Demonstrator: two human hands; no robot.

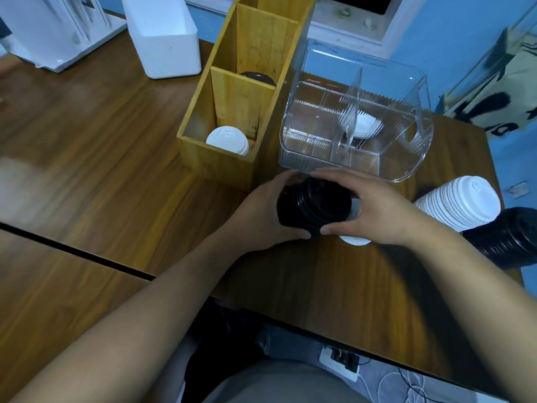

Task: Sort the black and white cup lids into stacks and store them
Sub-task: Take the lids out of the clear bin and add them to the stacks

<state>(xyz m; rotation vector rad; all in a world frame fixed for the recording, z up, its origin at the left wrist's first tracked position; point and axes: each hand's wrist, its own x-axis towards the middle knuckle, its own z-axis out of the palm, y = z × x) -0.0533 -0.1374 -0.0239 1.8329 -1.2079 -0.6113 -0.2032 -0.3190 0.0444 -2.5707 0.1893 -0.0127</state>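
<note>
The left hand [261,212] and right hand [376,210] both grip a stack of black lids [315,206] over the table [101,126], just before a clear bin [406,158]. A white stack [459,205] and a second black stack [511,238] lie to the right. The wooden box [203,120] holds white lids [228,139] nearest and a black lid [257,77] behind its divider (the bin holds ruffled white papers [366,125]).

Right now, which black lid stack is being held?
The middle black stack, gripped between the left hand and right hand; the far-right black stack and the boxed black lids go untouched.
</note>
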